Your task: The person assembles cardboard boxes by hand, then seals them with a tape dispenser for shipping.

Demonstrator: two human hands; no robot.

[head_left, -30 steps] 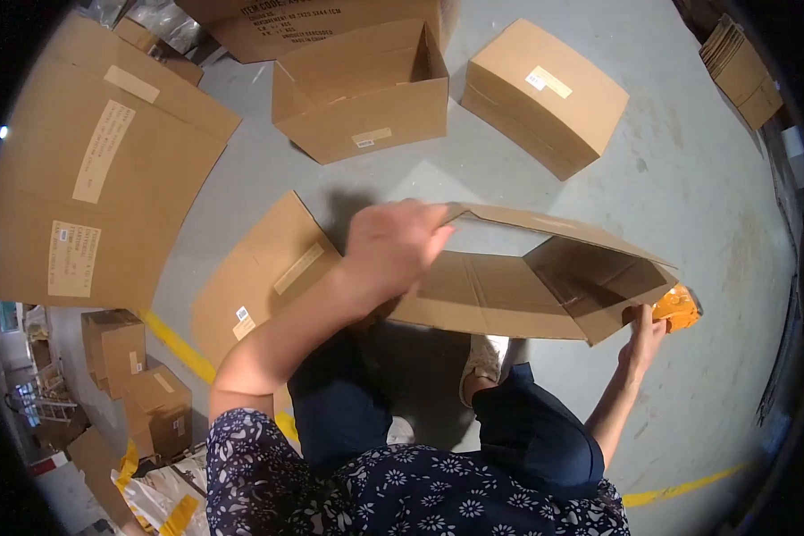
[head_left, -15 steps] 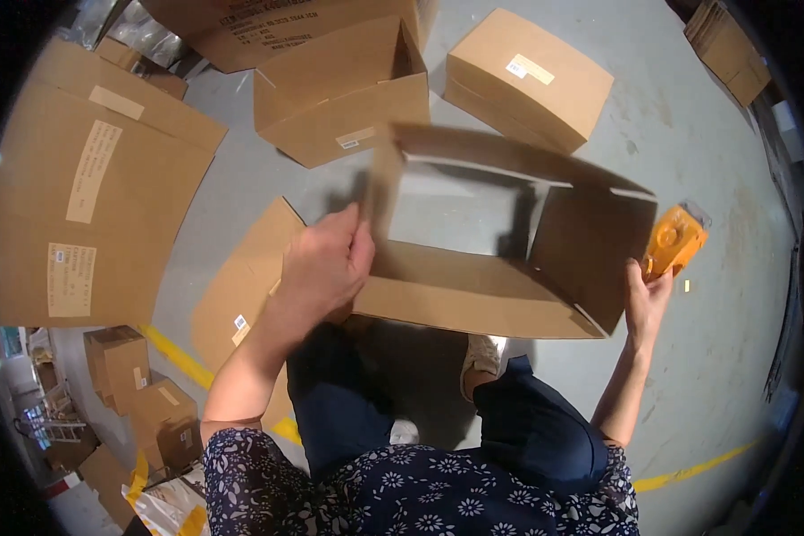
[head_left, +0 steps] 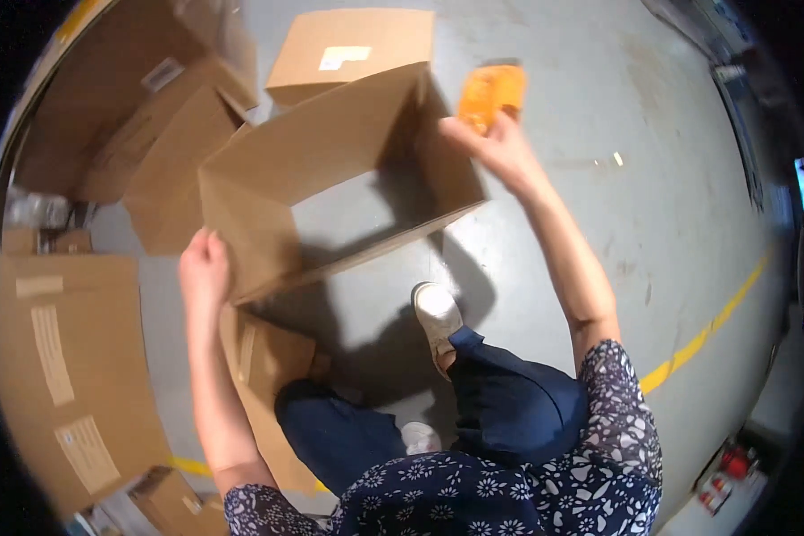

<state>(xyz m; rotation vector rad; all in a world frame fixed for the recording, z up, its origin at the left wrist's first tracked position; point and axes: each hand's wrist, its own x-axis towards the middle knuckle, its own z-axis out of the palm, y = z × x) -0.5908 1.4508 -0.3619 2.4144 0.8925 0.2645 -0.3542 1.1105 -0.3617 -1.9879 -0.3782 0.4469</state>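
Observation:
I hold a brown cardboard box (head_left: 330, 134) in front of me with both ends open, and the grey floor shows through it. My left hand (head_left: 205, 272) is closed on the wall at its left corner. At the far right corner, my right hand (head_left: 502, 154) grips an orange tape dispenser (head_left: 491, 87) with its fingers wrapped round it. The thumb of that hand lies against the box's right wall. Blur softens the dispenser's details.
A closed carton (head_left: 357, 40) stands beyond the box, and an open carton (head_left: 179, 170) is at its left. A large carton (head_left: 98, 330) fills the left side. Beside my left leg lies brown cardboard (head_left: 272, 357). A yellow floor line (head_left: 706, 335) runs at right.
My view has turned, shifting the surroundings. The box has swung round, its right end now farther from me. My right hand has moved up and left with the tape dispenser; my left hand still holds the box.

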